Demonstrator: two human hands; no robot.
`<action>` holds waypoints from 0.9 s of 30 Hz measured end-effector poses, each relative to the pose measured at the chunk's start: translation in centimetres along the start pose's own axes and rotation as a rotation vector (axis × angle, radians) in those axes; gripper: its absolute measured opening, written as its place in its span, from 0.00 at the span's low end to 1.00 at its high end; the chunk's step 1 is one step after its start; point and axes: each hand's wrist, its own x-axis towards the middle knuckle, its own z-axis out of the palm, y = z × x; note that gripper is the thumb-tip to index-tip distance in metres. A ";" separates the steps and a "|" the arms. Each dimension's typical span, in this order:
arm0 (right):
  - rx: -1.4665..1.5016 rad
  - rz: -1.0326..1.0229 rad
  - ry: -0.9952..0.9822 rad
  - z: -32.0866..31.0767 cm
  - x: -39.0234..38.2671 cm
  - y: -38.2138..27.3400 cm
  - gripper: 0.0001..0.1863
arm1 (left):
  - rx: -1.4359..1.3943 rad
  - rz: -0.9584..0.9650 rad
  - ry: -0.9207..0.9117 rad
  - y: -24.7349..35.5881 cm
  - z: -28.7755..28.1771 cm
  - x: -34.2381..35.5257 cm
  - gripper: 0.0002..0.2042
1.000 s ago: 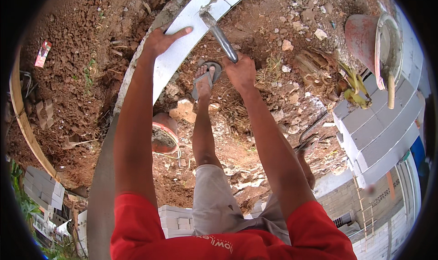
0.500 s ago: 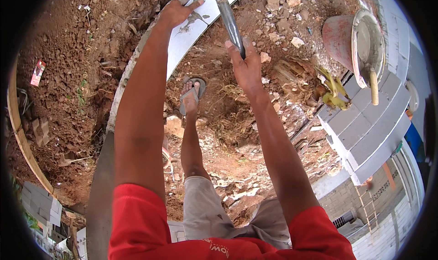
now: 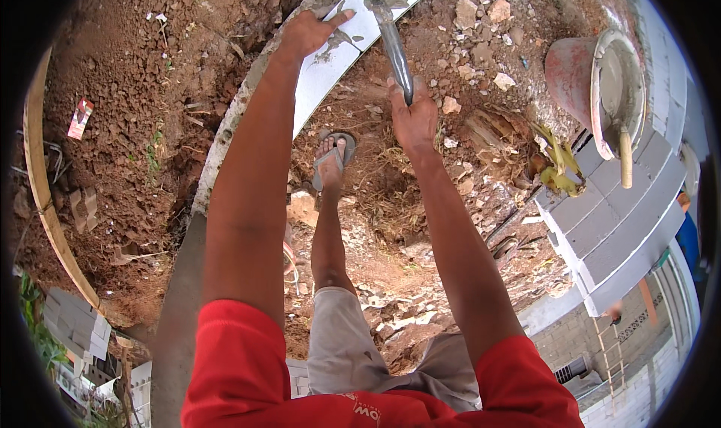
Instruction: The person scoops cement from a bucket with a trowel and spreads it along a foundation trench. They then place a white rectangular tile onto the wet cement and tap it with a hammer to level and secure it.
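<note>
My left hand (image 3: 308, 34) lies at the far edge of a long white slab (image 3: 319, 82), thumb stretched out and fingers partly out of sight. Grey mortar smears spot the slab's top. In my right hand (image 3: 415, 120) is a dark grey, tube-handled tool (image 3: 396, 56), its handle running away from me. The tool's end, coated in or hidden by mortar, meets the slab to the right of my left hand; its exact kind is unclear.
A red bucket (image 3: 568, 71) of wet mortar tilts at the right, with a wooden-handled tool (image 3: 625, 158) in it. Pale grey blocks (image 3: 623, 203) are stacked below it. Rubble and soil surround my sandalled foot (image 3: 330, 161). A curved wooden strip (image 3: 46, 203) lies left.
The whole view has shifted, so the scene sits slightly lower and farther right. My left hand stays on the slab, and my right hand keeps hold of the tool.
</note>
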 end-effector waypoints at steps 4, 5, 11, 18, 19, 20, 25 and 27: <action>-0.060 0.176 -0.122 -0.3 0.6 0.3 0.19 | -0.100 -0.093 -0.123 2.0 -1.5 -1.2 0.49; -0.043 0.158 -0.122 -0.1 -0.1 0.3 0.20 | -0.104 -0.078 -0.105 1.8 -1.6 -1.2 0.48; -0.104 0.198 -0.163 -0.1 0.0 -0.5 0.23 | -0.136 -0.130 -0.099 1.0 -1.3 -0.6 0.45; -0.018 0.154 -0.141 -2.5 0.1 -1.8 0.21 | -0.260 -0.053 -0.084 1.6 -1.2 -1.2 0.38; 0.010 0.133 -0.126 -3.0 0.1 -1.9 0.21 | -0.238 -0.052 -0.064 2.2 -1.2 -1.3 0.37; 0.058 0.141 -0.107 -3.4 0.5 -2.0 0.20 | -0.323 0.029 -0.139 1.3 -1.2 0.0 0.37; 0.275 0.106 0.019 -7.6 3.9 -5.3 0.17 | -0.331 0.126 -0.071 6.3 -0.7 4.5 0.35; 0.308 0.048 0.070 -8.3 5.7 -6.0 0.18 | -0.218 0.172 -0.035 8.2 -0.2 6.6 0.33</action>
